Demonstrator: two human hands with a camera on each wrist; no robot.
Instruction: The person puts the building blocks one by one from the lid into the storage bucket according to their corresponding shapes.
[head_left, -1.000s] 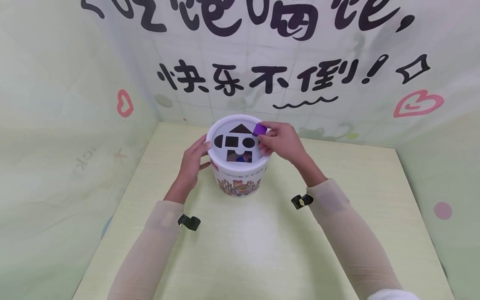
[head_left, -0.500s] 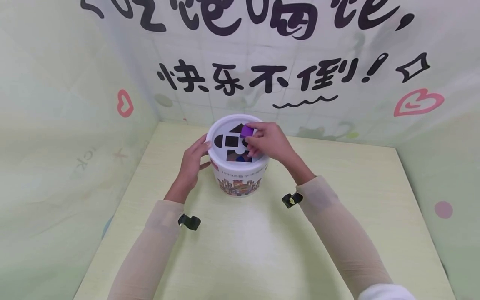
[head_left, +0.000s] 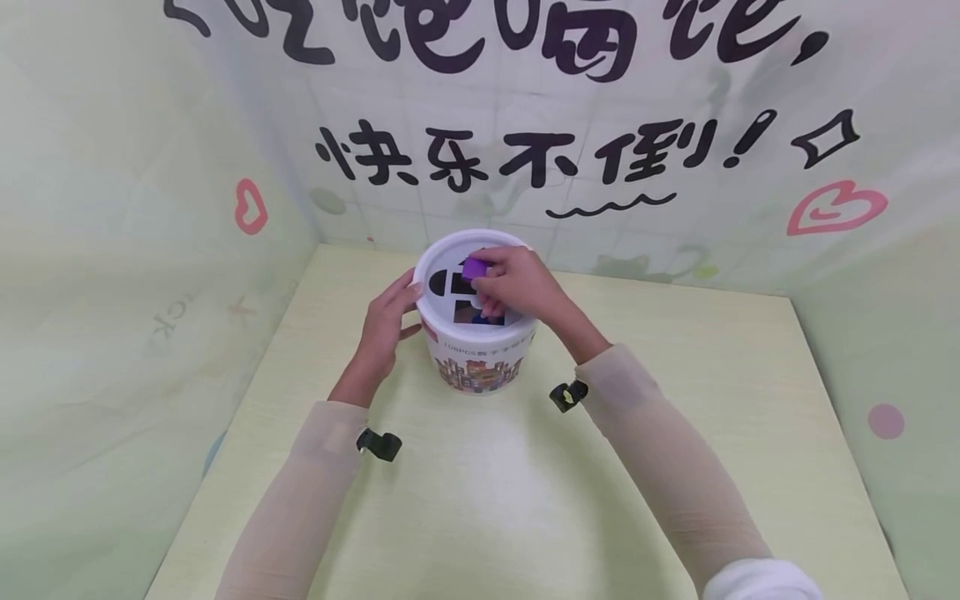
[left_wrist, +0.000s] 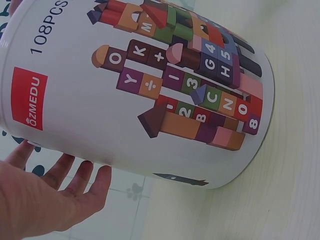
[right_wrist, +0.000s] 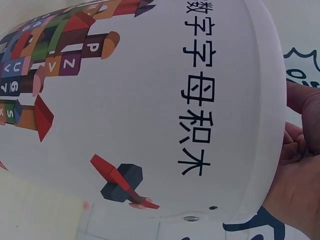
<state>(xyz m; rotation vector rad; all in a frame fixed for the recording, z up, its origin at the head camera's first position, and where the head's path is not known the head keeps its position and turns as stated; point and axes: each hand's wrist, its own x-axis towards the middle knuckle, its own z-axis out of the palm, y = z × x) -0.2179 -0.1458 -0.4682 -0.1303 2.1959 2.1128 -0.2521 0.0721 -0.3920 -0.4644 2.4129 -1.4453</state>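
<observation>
A white round bucket (head_left: 480, 362) printed with toy blocks stands upright, its white lid (head_left: 442, 317) cut with shaped holes. My right hand (head_left: 517, 283) is over the lid and pinches a small purple cube (head_left: 474, 269) between thumb and fingers. The cube overlaps the dark square hole (head_left: 461, 285). With its fingers against the side and rim, my left hand (head_left: 386, 321) touches the bucket from the left. In the left wrist view, the fingers (left_wrist: 70, 172) lie along the bucket wall. In the right wrist view the bucket hides the cube and part of my right hand (right_wrist: 300, 145).
The bucket is on a pale wooden table (head_left: 480, 492), close to its back edge. A back wall cloth (head_left: 585, 200) with black lettering rises behind, and more cloth hangs at both sides. Through the wide lid opening (head_left: 467, 313) a blue piece shows inside.
My right hand has carried the purple cube leftward across the lid, from near its right rim to the square hole. The left hand and the bucket have stayed in place.
</observation>
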